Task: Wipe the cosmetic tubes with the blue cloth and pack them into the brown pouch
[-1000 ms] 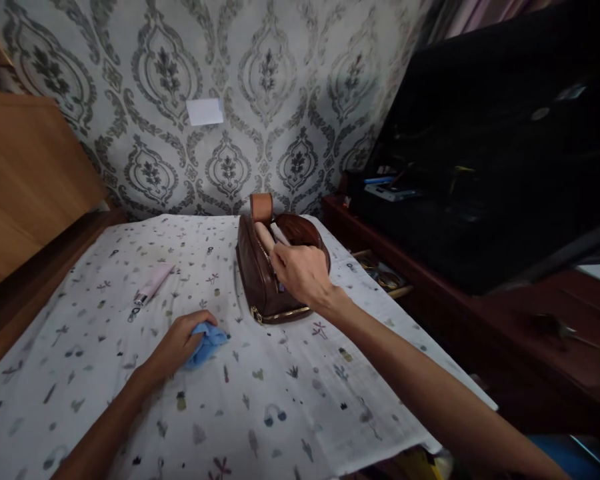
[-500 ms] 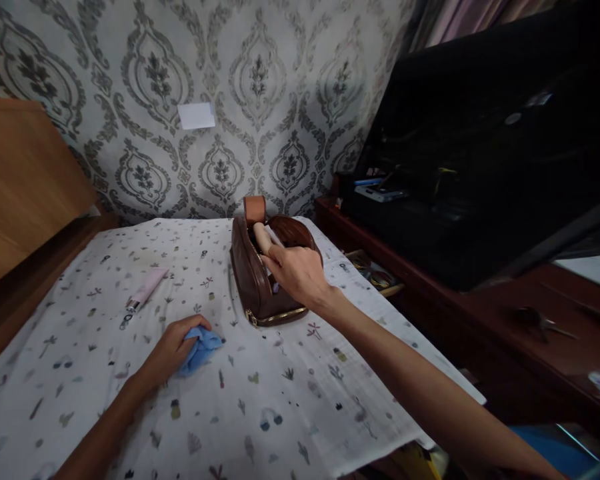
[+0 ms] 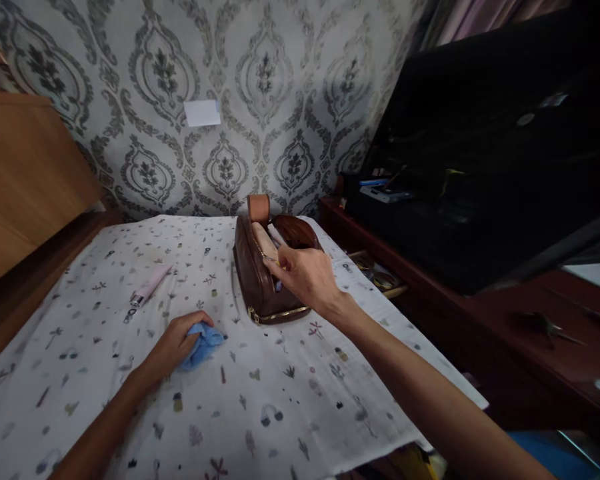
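Observation:
On the patterned white cloth (image 3: 250, 413) stands a brown toiletry bag (image 3: 249, 273), unzipped at the top, with a tan strap loop (image 3: 259, 208) at its far end. A beige cylindrical item (image 3: 264, 240) and a slim white item (image 3: 276, 235) show inside its opening. My right hand (image 3: 310, 279) is over the bag's near part, thumb and forefinger curled together by the zipper edge; what they pinch, if anything, is hidden. My left hand (image 3: 177, 341) rests on the cloth, closed around a crumpled blue cloth (image 3: 204, 347). Beyond it lies a pink tube (image 3: 153, 283) with a silvery cap.
A wooden cabinet (image 3: 30, 180) borders the left side. On the right, a large black screen (image 3: 470, 153) stands on a dark red desk (image 3: 520, 320), with a partly open drawer (image 3: 393, 291) beside the cloth. The patterned wall (image 3: 265, 133) closes off the back.
My right hand has drawn slightly back from the beige item, which now sits lower in the bag. My left hand stays on the blue cloth. The view has shifted a little.

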`<action>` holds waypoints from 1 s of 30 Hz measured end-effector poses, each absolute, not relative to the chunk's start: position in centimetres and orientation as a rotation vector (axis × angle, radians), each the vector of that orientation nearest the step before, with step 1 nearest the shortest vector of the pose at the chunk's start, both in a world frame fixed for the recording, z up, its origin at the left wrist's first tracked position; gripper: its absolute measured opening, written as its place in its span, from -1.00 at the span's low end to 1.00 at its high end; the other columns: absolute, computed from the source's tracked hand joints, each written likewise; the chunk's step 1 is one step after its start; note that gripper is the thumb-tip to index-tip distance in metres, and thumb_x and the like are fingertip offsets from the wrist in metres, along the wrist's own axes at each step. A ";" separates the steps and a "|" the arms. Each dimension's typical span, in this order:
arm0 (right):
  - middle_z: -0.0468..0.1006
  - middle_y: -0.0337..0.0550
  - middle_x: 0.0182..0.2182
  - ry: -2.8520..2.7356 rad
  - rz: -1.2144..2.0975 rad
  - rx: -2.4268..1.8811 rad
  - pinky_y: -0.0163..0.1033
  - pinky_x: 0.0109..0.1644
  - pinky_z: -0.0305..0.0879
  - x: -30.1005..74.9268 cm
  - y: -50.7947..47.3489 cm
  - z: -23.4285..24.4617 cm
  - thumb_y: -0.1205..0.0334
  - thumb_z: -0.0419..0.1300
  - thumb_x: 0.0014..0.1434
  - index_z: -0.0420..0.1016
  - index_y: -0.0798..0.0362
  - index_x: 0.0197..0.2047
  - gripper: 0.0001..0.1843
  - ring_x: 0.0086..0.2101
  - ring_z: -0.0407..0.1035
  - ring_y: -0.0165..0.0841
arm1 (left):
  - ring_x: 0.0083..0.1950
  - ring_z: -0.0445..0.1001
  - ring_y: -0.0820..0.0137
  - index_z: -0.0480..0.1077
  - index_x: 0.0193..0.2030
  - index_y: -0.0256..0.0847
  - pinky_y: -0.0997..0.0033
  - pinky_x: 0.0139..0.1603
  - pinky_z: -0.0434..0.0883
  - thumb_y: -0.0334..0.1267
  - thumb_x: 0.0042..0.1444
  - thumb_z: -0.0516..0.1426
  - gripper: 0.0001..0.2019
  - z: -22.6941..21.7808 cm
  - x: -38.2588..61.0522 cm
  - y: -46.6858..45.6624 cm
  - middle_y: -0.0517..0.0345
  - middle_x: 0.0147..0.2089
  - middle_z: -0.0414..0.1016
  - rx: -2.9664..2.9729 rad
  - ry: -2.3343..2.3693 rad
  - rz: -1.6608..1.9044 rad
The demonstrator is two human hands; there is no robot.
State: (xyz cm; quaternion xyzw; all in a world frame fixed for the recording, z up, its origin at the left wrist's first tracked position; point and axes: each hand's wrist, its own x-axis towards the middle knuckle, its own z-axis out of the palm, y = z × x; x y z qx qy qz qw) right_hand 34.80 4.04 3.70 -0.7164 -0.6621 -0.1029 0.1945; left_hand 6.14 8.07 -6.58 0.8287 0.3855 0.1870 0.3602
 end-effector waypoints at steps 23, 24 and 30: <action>0.48 -0.26 -0.59 -2.182 0.773 -1.353 -0.32 -0.39 0.06 23.3 3.6 -8.0 0.25 0.11 0.24 0.55 0.03 -0.40 -0.76 -0.55 0.29 -0.40 | -0.15 0.54 0.30 0.48 -0.17 -0.17 0.33 0.02 0.42 -0.44 0.05 -0.03 -0.69 -6.4 0.0 8.9 0.17 -0.22 0.58 2.097 1.685 0.885; 0.47 -0.26 -0.60 -2.153 0.805 -1.343 -0.32 -0.39 0.07 23.0 3.8 -8.1 0.24 0.10 0.23 0.55 0.02 -0.39 -0.77 -0.55 0.28 -0.40 | -0.11 0.54 0.30 0.47 -0.13 -0.16 0.32 0.06 0.41 -0.45 0.08 -0.03 -0.68 -6.3 -0.3 9.5 0.16 -0.18 0.58 2.117 1.784 0.860; 0.37 -0.32 -0.65 -2.001 0.938 -1.245 -0.31 -0.43 0.09 21.7 4.3 -9.0 0.10 0.07 0.20 0.53 0.02 -0.32 -0.74 -0.59 0.22 -0.40 | 0.15 0.43 0.17 0.36 0.13 -0.14 0.19 0.16 0.38 -0.32 0.29 0.00 -0.69 -6.4 -0.6 13.2 -0.05 0.12 0.42 2.044 2.152 0.741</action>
